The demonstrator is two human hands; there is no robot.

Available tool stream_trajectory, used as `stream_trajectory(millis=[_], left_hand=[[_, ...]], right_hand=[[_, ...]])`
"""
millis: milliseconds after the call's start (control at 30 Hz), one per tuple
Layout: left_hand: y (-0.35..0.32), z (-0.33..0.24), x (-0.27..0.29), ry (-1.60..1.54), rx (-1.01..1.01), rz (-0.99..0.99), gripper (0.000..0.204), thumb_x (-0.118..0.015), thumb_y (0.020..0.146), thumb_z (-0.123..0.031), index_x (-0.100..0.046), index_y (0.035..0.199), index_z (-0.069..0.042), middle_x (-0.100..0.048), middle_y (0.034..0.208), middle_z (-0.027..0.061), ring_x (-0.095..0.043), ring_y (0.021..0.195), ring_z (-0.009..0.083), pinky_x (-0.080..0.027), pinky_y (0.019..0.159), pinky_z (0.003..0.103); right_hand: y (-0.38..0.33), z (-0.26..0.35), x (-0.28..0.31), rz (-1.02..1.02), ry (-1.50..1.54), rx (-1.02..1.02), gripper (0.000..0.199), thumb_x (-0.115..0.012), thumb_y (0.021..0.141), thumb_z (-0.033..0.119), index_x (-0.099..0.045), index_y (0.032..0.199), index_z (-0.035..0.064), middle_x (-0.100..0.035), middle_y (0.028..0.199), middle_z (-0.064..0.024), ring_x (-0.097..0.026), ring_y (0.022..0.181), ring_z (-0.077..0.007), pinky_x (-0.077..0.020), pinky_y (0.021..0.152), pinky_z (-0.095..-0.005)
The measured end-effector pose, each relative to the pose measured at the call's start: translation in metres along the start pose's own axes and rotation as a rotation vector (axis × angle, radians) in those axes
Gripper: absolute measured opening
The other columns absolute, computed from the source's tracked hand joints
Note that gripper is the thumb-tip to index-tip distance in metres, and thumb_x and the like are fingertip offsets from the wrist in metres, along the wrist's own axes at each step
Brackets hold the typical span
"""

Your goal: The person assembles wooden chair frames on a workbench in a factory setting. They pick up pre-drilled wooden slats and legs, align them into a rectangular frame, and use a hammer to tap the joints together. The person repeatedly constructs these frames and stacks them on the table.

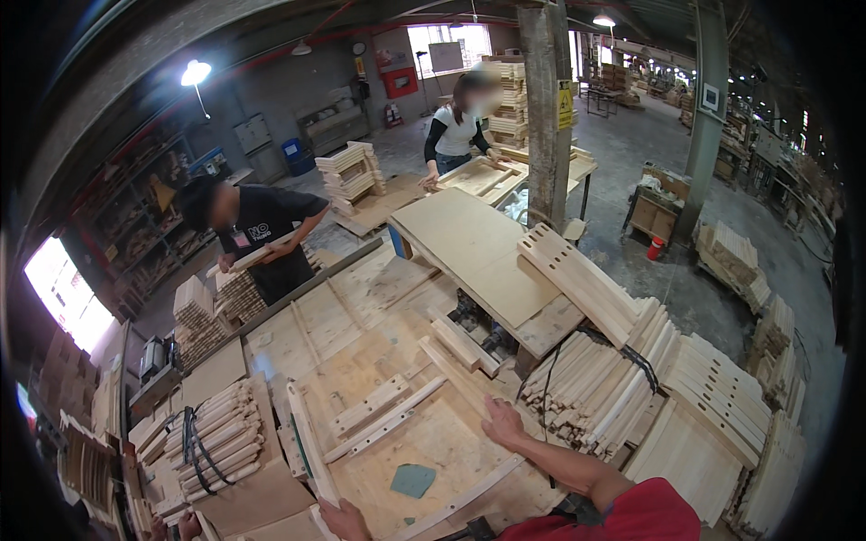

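At the lower edge, my left hand [344,520] is closed around the near end of a long pale wooden strip [309,440], which runs away from me along the left of the workbench. My right hand [502,422] is at the near end of a wooden slat [453,371], its thumb and fingers about the slat's end. Between my hands lie a short wooden rail with holes [371,405], a longer narrow rail with dark holes [386,419] and a green paper-like piece [412,481]. A curved wooden strip [474,493] lies along the bench's near side.
Strapped bundles of sticks [219,431] stand at left, and stacked slats [595,388] at right. A large flat panel [478,252] lies beyond the bench, beside a post [545,117]. Two co-workers handle wood across from me; another person's hands [188,525] show at lower left.
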State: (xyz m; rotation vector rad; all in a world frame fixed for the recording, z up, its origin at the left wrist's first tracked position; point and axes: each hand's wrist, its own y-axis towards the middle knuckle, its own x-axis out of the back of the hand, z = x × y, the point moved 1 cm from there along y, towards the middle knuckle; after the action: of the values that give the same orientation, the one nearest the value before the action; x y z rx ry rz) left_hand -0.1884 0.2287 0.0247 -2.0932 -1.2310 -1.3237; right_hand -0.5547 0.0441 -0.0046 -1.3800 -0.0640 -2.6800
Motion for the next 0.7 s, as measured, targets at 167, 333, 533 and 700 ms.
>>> stream_trajectory(millis=[167, 333, 533, 700], left_hand=[[0.0023, 0.0023, 0.0003, -0.004, -0.024, -0.055, 0.061, -0.058, 0.088, -0.019, -0.047, 0.142, 0.009, -0.058, 0.127, 0.029, -0.055, 0.119, 0.0463, -0.043, 0.104, 0.05], [0.0, 0.0022, -0.0031, -0.016, -0.024, -0.04, 0.062, -0.058, 0.088, -0.019, -0.047, 0.142, 0.009, -0.058, 0.127, 0.0293, -0.055, 0.118, 0.0466, -0.044, 0.103, 0.051], [-0.0011, 0.0021, -0.002, 0.0, -0.01, -0.003, 0.06, -0.058, 0.087, -0.019, -0.048, 0.14, 0.009, -0.058, 0.126, 0.0302, -0.055, 0.116, 0.0469, -0.044, 0.102, 0.052], [0.0006, 0.0044, -0.0019, -0.008, -0.01, -0.035, 0.059, -0.057, 0.087, -0.018, -0.049, 0.139, 0.009, -0.059, 0.126, 0.0303, -0.055, 0.117, 0.0473, -0.043, 0.103, 0.052]], right_hand=[[0.001, 0.0005, -0.0035, 0.001, 0.014, -0.007, 0.074, -0.065, 0.085, 0.029, -0.04, 0.15, 0.0026, -0.055, 0.129, -0.0228, -0.053, 0.12, -0.0413, -0.0462, 0.101, -0.0485], [0.0024, -0.0049, -0.0052, -0.013, 0.001, -0.014, 0.074, -0.065, 0.085, 0.028, -0.04, 0.15, 0.0032, -0.055, 0.129, -0.0223, -0.052, 0.12, -0.0411, -0.0466, 0.101, -0.0478], [0.0018, -0.0035, -0.0034, 0.005, 0.005, -0.013, 0.074, -0.066, 0.084, 0.027, -0.04, 0.15, 0.0033, -0.055, 0.128, -0.0228, -0.053, 0.119, -0.0415, -0.0475, 0.1, -0.0482], [0.0027, -0.0002, -0.0021, 0.014, 0.001, -0.011, 0.075, -0.067, 0.084, 0.026, -0.039, 0.149, 0.0031, -0.055, 0.127, -0.0234, -0.053, 0.118, -0.0416, -0.0478, 0.098, -0.0497]])
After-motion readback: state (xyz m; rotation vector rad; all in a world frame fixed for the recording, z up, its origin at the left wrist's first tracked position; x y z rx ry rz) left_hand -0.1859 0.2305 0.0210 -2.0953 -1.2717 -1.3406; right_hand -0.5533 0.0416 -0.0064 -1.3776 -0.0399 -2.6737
